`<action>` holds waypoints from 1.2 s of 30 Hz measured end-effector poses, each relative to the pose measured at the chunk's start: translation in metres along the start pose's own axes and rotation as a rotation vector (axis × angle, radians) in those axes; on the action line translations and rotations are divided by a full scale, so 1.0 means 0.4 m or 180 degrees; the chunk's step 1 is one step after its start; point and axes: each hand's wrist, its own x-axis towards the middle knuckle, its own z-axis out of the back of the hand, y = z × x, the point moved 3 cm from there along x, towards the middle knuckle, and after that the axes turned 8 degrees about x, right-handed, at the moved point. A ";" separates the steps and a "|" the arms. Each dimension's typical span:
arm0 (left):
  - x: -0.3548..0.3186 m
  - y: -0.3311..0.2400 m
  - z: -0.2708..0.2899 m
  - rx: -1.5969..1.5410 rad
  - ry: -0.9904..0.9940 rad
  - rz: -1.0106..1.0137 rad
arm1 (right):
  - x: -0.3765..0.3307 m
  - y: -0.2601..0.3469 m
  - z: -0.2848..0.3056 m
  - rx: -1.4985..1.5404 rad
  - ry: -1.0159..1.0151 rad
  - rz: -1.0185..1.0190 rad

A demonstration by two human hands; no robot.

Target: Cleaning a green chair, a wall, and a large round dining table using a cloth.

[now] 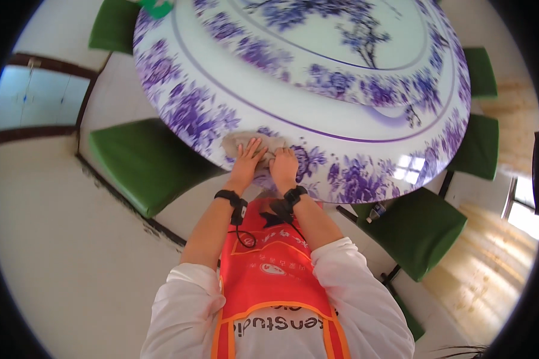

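A large round table (317, 107) has a glossy white top with purple flower patterns. A beige cloth (236, 142) lies on its near edge. My left hand (247, 160) presses flat on the cloth with fingers spread. My right hand (283, 166) lies beside it, fingers curled over the cloth's right end. Both wrists wear black bands with a cable. I wear an orange apron over white sleeves.
Green chairs ring the table: one at the left (144, 164), one at the lower right (416, 230), two at the right (482, 146), one at the top left (111, 27). A green object (157, 7) sits at the table's far edge. The floor is pale tile.
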 end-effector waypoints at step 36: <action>0.418 0.704 0.348 0.0525 -0.0428 0.1422 | 0.839 0.515 -0.344 -0.0163 0.0414 0.1444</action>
